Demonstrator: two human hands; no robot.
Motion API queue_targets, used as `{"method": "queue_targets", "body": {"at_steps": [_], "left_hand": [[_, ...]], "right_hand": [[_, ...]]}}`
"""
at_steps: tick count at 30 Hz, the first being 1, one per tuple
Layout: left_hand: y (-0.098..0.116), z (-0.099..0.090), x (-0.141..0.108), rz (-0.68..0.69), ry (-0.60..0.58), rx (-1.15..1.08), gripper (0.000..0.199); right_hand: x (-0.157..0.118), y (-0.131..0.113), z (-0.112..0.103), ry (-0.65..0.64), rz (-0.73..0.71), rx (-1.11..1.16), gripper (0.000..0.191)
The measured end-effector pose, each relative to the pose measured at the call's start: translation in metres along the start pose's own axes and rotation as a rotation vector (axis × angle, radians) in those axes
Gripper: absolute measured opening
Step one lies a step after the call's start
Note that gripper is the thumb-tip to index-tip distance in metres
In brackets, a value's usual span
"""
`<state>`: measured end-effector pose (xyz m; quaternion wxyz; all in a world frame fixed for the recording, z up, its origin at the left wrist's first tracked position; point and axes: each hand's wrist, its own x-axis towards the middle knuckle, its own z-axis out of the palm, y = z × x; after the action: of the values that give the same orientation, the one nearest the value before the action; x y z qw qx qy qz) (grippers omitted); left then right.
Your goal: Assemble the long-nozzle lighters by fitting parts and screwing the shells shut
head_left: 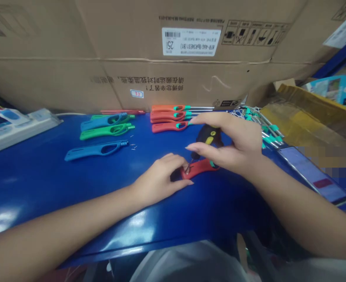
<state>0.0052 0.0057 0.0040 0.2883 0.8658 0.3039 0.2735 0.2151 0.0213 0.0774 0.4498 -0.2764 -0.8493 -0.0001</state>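
Observation:
A red lighter body (200,168) with a teal trigger lies on the blue table in front of me. My left hand (162,176) pinches its left end between fingers and thumb, pressing it on the tabletop. My right hand (234,145) grips a black-and-yellow screwdriver (207,137) by the handle, index finger over the top and thumb at the near side; the other fingers are mostly hidden. The tool points down at the lighter's left part, by the left fingertips. Nearby, a blue handle shell (98,150) lies left of my hands, with tiny screws (133,147) at its tip.
Green and blue shells (106,131) lie at back left, red and orange lighters (169,116) with metal rods at back middle. Metal rods with teal parts (268,127) and a phone (314,174) are at right. A cardboard box (73,82) walls the back; a power strip (22,129) stands left.

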Motion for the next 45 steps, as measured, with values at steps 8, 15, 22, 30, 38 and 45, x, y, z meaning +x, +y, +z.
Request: {"method": "queue_targets", "body": {"at_steps": [8, 15, 22, 30, 38, 45], "left_hand": [[-0.001, 0.001, 0.000, -0.010, 0.011, 0.004, 0.021], [-0.001, 0.000, 0.001, -0.019, 0.016, -0.011, 0.023], [0.000, 0.000, 0.000, 0.002, 0.024, -0.005, 0.020], [-0.001, 0.001, 0.000, 0.009, 0.031, 0.015, 0.021], [0.000, 0.000, 0.000, 0.015, 0.004, 0.018, 0.020], [0.003, -0.001, 0.001, 0.015, 0.000, 0.034, 0.020]], "right_hand": [[-0.002, -0.005, 0.000, -0.161, 0.117, 0.199, 0.042], [-0.001, -0.003, 0.004, -0.105, 0.058, 0.044, 0.040], [-0.007, 0.000, 0.007, 0.037, -0.061, -0.001, 0.039], [-0.003, -0.002, 0.006, -0.020, 0.006, 0.158, 0.028], [0.001, -0.004, -0.003, -0.175, 0.073, 0.172, 0.044], [-0.001, -0.006, -0.003, -0.115, 0.001, 0.089, 0.036]]}}
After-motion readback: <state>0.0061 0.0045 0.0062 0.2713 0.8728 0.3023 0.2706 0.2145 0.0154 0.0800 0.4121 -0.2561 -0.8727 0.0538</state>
